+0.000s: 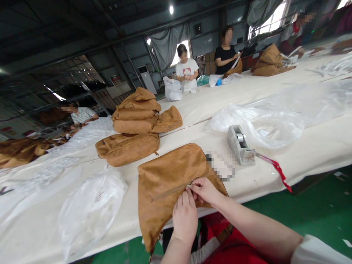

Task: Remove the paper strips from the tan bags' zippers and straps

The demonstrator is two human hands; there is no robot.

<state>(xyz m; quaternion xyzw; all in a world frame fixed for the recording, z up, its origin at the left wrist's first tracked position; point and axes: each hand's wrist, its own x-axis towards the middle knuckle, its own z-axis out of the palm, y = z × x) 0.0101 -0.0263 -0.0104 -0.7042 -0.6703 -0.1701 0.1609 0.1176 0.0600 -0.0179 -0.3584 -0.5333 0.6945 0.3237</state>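
Observation:
A tan-brown bag [167, 172] lies at the table's front edge, its lower left corner hanging over. A long zipper [167, 193] runs slantwise across its face. My right hand [205, 190] is closed in a pinch at the small metal zipper pull [189, 184], at the zipper's upper right end. Against the bag just below the zipper rests my left hand [185, 214], fingers stretched out and close together, tips beside the pull. Its thumb is hidden. Part of the bag's lower right is covered by my hands and right forearm.
A grey tape dispenser [240, 145] with a red strip [280, 172] stands to the right. Clear plastic bags [92, 205] lie on the cloth-covered table [192, 134]. Further brown bags [134, 117] are piled behind. Several people work around the far side.

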